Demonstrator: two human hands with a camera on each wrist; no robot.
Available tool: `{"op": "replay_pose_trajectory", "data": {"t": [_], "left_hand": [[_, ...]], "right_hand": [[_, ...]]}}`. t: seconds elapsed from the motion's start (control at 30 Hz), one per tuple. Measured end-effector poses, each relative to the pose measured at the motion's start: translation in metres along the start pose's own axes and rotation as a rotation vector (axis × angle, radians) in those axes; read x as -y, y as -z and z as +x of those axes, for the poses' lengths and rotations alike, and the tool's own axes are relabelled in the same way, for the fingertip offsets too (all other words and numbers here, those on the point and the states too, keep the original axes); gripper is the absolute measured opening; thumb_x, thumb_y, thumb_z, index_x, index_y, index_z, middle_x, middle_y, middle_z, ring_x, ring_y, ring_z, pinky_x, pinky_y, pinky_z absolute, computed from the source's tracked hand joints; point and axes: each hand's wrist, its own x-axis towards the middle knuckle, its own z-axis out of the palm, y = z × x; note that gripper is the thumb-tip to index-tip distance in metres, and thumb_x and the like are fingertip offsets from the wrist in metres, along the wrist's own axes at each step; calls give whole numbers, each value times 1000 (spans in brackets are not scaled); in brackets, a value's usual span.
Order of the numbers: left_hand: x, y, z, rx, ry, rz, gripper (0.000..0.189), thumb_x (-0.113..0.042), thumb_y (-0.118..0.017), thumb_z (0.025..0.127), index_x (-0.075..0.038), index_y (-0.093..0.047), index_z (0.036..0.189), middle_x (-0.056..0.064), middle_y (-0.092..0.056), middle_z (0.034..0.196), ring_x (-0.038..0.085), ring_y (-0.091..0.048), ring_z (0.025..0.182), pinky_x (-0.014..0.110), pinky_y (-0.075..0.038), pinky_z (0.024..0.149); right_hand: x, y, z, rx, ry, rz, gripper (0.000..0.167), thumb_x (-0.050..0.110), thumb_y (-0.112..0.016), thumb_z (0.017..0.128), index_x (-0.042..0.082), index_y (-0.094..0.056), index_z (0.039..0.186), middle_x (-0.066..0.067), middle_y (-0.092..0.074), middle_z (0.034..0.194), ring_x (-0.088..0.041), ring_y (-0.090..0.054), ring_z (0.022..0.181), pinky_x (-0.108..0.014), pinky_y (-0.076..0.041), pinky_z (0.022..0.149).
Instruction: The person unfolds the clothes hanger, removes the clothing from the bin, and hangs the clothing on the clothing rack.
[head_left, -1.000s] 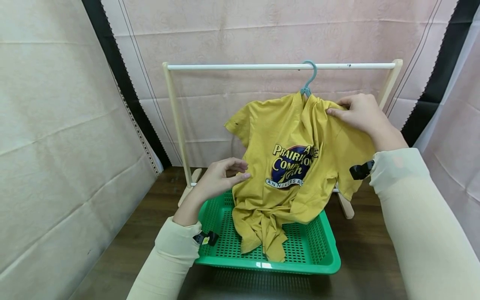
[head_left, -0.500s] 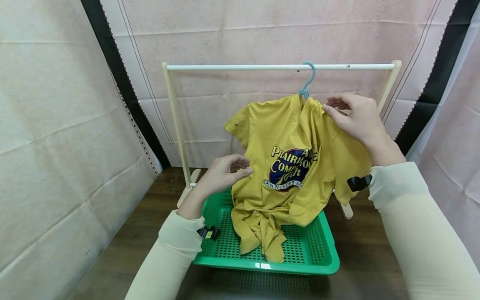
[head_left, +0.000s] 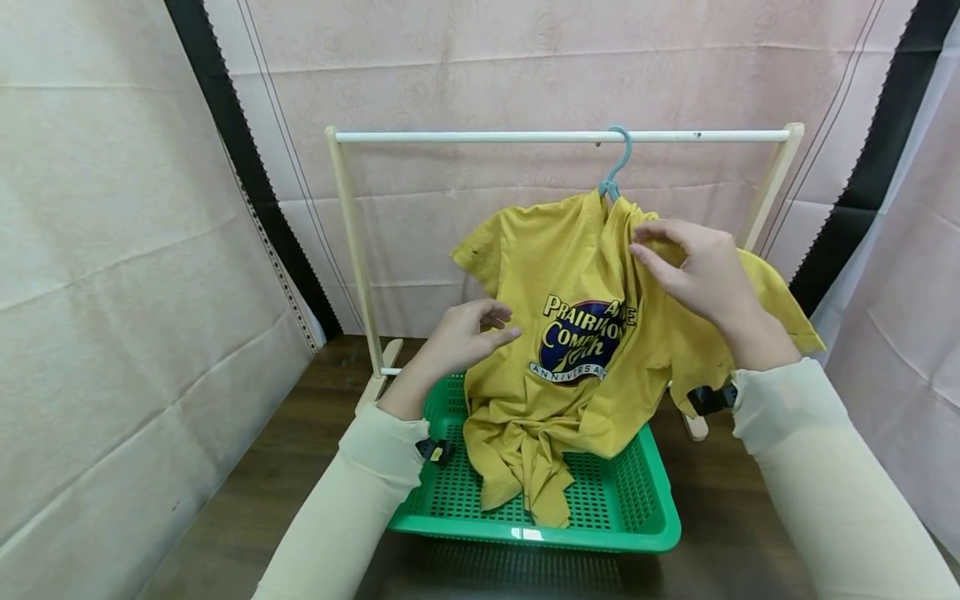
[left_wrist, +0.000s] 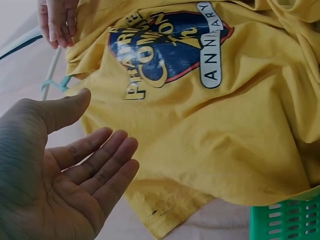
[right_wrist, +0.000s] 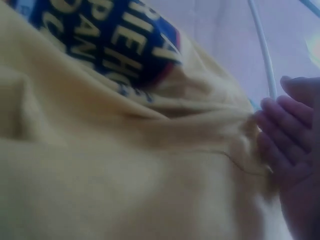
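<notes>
A yellow T-shirt point(head_left: 525, 267) with a dark blue printed emblem hangs on a light blue hanger point(head_left: 618, 162), hooked over the white rail of a small rack. Its lower part is bunched into a knot-like gather, and the hem hangs into the green basket. The left hand point(head_left: 468, 337) hovers before the shirt's left side, fingers relaxed and palm empty; the left wrist view shows this palm point(left_wrist: 75, 200) plainly. At the other shoulder, the right hand point(head_left: 701, 271) is loosely curved in front of the cloth, thumb apart from the fingers. In the right wrist view its fingertips point(right_wrist: 267, 112) are right at the shirt's edge.
The clothes rack has a white rail point(head_left: 465, 137) and cream side posts point(head_left: 351, 242). A green perforated basket point(head_left: 660, 492) stands on the brown wooden table point(head_left: 270, 492) below the shirt. Pale curtains point(head_left: 480, 67) with dark trim close in the back and sides.
The right hand has let go of the shirt's shoulder and moved down and to the left. The sleeve beside it now spreads out to the right. The left hand has shifted slightly right.
</notes>
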Motion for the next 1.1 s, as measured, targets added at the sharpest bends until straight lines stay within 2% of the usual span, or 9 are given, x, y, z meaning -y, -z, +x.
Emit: {"op": "replay_pose_trajectory", "data": {"t": [0.13, 0.27, 0.4, 0.57, 0.7, 0.8, 0.9, 0.97, 1.1], "left_hand": [[1, -8, 9, -2, 38, 56, 49, -39, -67, 97, -6, -61, 133, 9, -64, 128, 24, -61, 115, 42, -49, 97], [3, -20, 18, 20, 72, 138, 58, -40, -66, 98, -3, -54, 141, 11, -58, 136, 27, -57, 122, 42, -48, 99], [8, -33, 25, 46, 93, 252, 69, -47, -65, 97, -1, -48, 145, 16, -53, 142, 31, -54, 127, 43, -46, 103], [14, -51, 28, 84, 125, 383, 79, -56, -62, 95, 1, -45, 148, 19, -51, 144, 34, -53, 128, 45, -45, 104], [15, -61, 29, 112, 141, 450, 79, -59, -62, 94, -1, -48, 146, 16, -53, 141, 32, -58, 122, 44, -49, 99], [12, -67, 31, 147, 157, 503, 74, -60, -63, 93, -3, -55, 139, 14, -55, 138, 27, -61, 112, 41, -52, 91], [12, -73, 33, 188, 169, 571, 66, -60, -65, 92, -5, -62, 129, 12, -56, 133, 23, -62, 102, 38, -53, 84], [13, -77, 35, 212, 161, 611, 60, -59, -66, 91, -8, -65, 122, 11, -57, 128, 21, -61, 95, 36, -53, 80], [12, -83, 41, 222, 115, 654, 40, -52, -69, 92, -13, -68, 98, 5, -62, 106, 17, -59, 85, 34, -52, 73]], "right_hand": [[3, -11, -13, 87, -34, 5, 19, 13, -77, 90, 4, -75, 107, -6, -76, 98, -21, -71, 86, -26, -51, 79], [4, -20, -27, 239, -148, 5, 20, 25, -74, 94, 8, -76, 104, -1, -75, 92, -16, -69, 77, -36, -54, 71], [0, -29, -38, 436, -300, -5, 31, 40, -69, 96, 11, -78, 101, -1, -76, 91, -18, -70, 79, -43, -54, 73], [-5, -41, -47, 633, -416, -10, 43, 49, -68, 94, 7, -79, 98, -4, -76, 87, -26, -70, 82, -47, -54, 76], [-9, -47, -53, 709, -462, -20, 42, 47, -70, 93, 9, -76, 78, 1, -67, 66, -19, -60, 61, -39, -49, 59], [-11, -48, -60, 741, -482, -44, 50, 47, -71, 92, 14, -60, 56, 6, -45, 50, -12, -40, 45, -31, -36, 47], [-13, -50, -66, 741, -495, -68, 58, 49, -73, 90, 19, -44, 51, 7, -30, 48, -10, -29, 43, -29, -31, 46], [-15, -51, -68, 728, -507, -85, 57, 49, -74, 89, 18, -45, 50, 8, -33, 47, -11, -31, 43, -30, -31, 46], [-20, -55, -73, 699, -508, -126, 47, 42, -75, 90, 14, -61, 54, 7, -50, 48, -14, -41, 44, -32, -35, 46]]}}
